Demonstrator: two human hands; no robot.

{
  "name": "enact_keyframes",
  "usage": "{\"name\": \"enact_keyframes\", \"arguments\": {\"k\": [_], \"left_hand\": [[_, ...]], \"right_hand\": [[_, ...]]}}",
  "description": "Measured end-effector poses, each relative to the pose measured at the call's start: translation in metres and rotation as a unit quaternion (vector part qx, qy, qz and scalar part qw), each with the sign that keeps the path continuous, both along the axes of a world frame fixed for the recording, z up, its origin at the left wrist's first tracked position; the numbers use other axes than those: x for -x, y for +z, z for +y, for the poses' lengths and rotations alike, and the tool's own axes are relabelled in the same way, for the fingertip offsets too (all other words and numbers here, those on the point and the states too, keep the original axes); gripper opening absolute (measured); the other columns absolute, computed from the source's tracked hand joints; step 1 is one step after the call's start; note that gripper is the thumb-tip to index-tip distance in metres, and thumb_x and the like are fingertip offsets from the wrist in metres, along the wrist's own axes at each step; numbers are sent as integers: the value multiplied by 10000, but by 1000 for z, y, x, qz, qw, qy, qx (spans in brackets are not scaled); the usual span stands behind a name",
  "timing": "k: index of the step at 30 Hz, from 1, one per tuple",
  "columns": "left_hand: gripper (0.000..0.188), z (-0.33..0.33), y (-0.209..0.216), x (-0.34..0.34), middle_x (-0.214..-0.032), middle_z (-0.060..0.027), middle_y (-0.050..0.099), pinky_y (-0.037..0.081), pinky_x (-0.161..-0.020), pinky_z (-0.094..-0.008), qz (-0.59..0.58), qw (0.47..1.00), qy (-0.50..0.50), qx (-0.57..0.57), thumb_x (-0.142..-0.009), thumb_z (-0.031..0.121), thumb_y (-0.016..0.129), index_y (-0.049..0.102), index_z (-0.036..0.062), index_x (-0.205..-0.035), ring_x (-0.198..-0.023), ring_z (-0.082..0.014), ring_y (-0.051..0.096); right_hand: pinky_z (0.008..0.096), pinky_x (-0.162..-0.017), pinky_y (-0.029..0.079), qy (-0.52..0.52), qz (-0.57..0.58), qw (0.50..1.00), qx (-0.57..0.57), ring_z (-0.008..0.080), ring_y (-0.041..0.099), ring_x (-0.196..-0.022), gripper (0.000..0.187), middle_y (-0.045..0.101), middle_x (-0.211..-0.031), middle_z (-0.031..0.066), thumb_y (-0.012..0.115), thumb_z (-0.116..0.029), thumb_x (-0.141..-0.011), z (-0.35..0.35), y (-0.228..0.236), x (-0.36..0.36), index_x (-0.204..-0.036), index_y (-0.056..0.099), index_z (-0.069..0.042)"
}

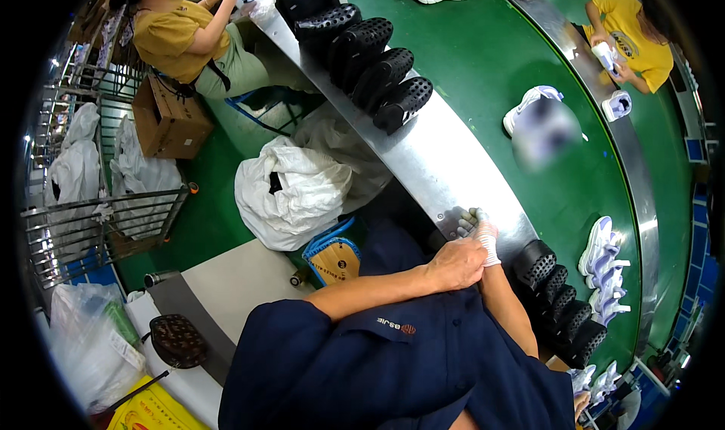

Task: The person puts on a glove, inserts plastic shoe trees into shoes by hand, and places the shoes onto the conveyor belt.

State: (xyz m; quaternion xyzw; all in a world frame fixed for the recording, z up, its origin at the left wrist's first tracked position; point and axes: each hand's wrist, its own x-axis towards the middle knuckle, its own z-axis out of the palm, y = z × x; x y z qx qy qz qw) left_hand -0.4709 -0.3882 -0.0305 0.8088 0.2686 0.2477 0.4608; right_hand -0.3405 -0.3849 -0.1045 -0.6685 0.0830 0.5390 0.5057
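My left hand (458, 264) is bare and closed at my right wrist, pinching the cuff of a white knitted work glove (488, 242). That glove, with greyish fingers, covers my right hand (473, 222), whose fingers reach out slightly apart over the metal ledge (453, 173) of the line. Nothing shows in the gloved fingers. Closest to my hands on the right is a row of black shoe-shaped forms with holes (559, 294). Another row of black perforated forms (362, 52) stands farther up the ledge.
White-and-lilac sneakers (603, 260) lie on the green conveyor belt (483, 90); one is partly blurred. Two people in yellow tops (175, 41) work nearby. To the left are a white sack (291, 192), a cardboard box (170, 116), a wire cart (106, 211) and a brown pouch (177, 341).
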Motion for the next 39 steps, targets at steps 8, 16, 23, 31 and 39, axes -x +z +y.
{"name": "enact_keyframes", "arguments": {"k": [8, 16, 23, 31, 39], "left_hand": [[136, 42, -3, 21, -701, -127, 682, 505, -628, -389, 1, 930, -221, 293, -784, 133, 693, 665, 3, -757, -650, -237, 653], [202, 80, -12, 83, -787, -191, 688, 518, -669, -446, 9, 974, 87, 207, -882, 203, 646, 671, 6, -845, -739, -368, 678], [203, 109, -17, 183, -832, -160, 711, 534, -709, -425, 145, 960, 127, 201, -883, 230, 658, 680, 27, -885, -791, -332, 698], [316, 122, -30, 220, -942, -165, 742, 536, -844, -441, 226, 946, -11, 230, -897, 372, 665, 776, 85, -969, -947, -349, 693], [632, 164, -114, 263, -1308, -137, 660, 456, -1041, -320, 306, 700, 159, 625, -1017, 558, 544, 600, 56, -1398, -1217, -215, 601]], "right_hand": [[408, -811, 534, 83, 51, 993, 68, 269, 659, -852, 493, 706, -1024, 138, 606, -440, -991, -1, -25, 10, -1220, 607, -4], [349, -687, 525, 200, 5, 978, 55, 227, 651, -768, 335, 693, -941, 112, 567, -348, -994, 12, -25, -7, -1124, 639, -47], [282, -522, 296, 194, 140, 970, 34, 114, 341, -555, 354, 384, -658, -48, 392, -400, -1077, 23, -17, -17, -846, 498, -155], [335, -580, 506, 124, 102, 987, 2, 228, 626, -653, 384, 685, -824, 121, 523, -406, -1032, 8, -20, -12, -1012, 604, -31], [412, -970, 484, 332, -334, 872, 135, 376, 646, -1120, 517, 706, -1171, 218, 566, -485, -977, -103, 16, 35, -1162, 709, -24]]}}
